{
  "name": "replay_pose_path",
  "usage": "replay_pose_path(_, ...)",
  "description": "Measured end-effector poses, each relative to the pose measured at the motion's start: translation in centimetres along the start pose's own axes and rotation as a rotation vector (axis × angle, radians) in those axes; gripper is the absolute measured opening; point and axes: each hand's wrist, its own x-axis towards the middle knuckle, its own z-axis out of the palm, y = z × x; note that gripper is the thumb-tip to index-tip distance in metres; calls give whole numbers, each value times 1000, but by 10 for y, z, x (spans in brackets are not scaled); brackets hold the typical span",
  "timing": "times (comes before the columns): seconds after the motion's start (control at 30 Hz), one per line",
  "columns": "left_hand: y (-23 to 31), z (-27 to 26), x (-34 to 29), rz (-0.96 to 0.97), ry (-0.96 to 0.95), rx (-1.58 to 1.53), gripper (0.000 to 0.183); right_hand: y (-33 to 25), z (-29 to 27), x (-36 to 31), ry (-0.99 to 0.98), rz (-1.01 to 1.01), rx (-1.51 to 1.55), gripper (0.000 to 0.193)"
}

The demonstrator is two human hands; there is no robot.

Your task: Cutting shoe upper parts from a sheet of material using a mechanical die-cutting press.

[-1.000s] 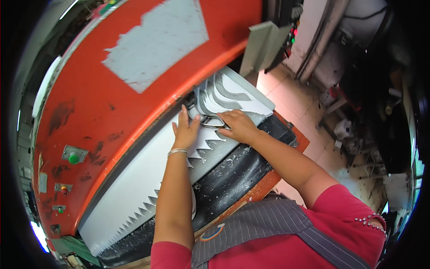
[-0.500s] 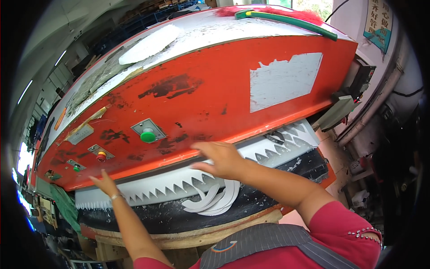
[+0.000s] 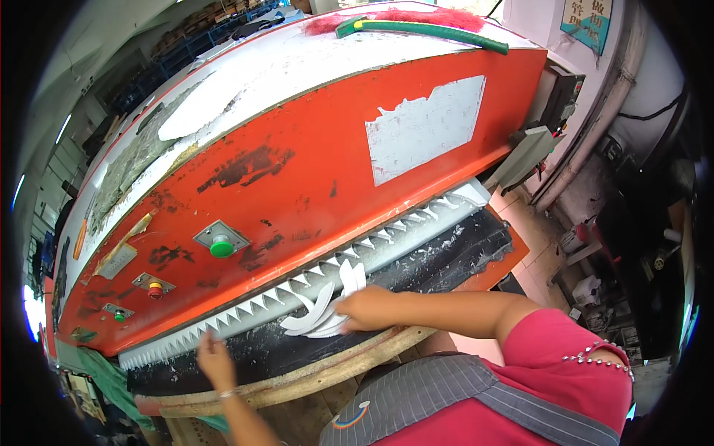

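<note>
I see my right hand [image 3: 370,308] pinching a bunch of curved white strips [image 3: 321,312] just below the toothed white sheet [image 3: 327,271]; my left hand [image 3: 215,360], fingers spread, rests further left under it. I judge gathering underway; next needs a firm lift clear.

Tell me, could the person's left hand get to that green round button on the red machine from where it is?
Probably yes. The left hand is at the machine's lower edge, the green button sits above it on the red panel, and nothing stands between them.
</note>
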Motion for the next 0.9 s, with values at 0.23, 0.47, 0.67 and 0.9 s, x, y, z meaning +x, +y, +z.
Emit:
replay_pose_path(0.23, 62, 128, -77, 555, -264, 131, 47, -7, 57, -119, 176, 26, -130, 44)
replay_pose_path(0.47, 73, 171, -114, 729, -462, 530, 49, -6, 79, -120, 353, 132, -133, 37)
replay_pose_path(0.67, 77, 126, -155, 539, -756, 469, 59, -8, 100, -148, 236, 37, -74, 33)
replay_pose_path(0.9, 127, 160, -177, 769, -487, 152, 36, 45, 7, -145, 529, 400, -230, 37)
